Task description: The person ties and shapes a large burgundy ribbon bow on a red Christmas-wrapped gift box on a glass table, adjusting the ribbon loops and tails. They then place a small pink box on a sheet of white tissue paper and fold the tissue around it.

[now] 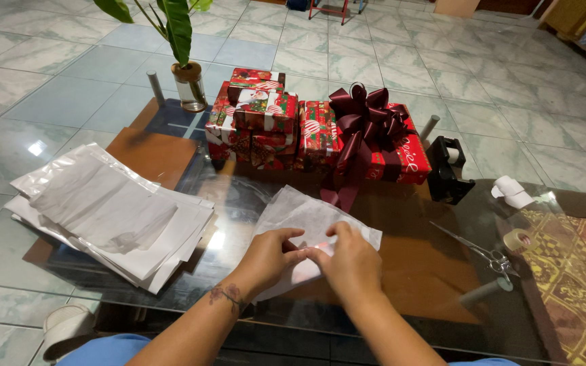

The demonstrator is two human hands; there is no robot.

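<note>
A thin white sheet of tissue-like paper (293, 213) lies on the glass table in front of me. My left hand (269, 256) and my right hand (350, 261) both rest on its near part, fingertips meeting and pinching the paper at its middle. Behind the sheet stands a group of red patterned gift boxes (262, 118), one topped by a large dark maroon ribbon bow (364, 118) with tails hanging down.
A stack of white paper sheets and clear sleeves (106, 213) lies at the left. Scissors (476, 252), a tape roll (518, 239), a black tape dispenser (447, 169) and a white paper roll (513, 192) sit at the right. A potted plant in a glass jar (188, 85) stands at the back.
</note>
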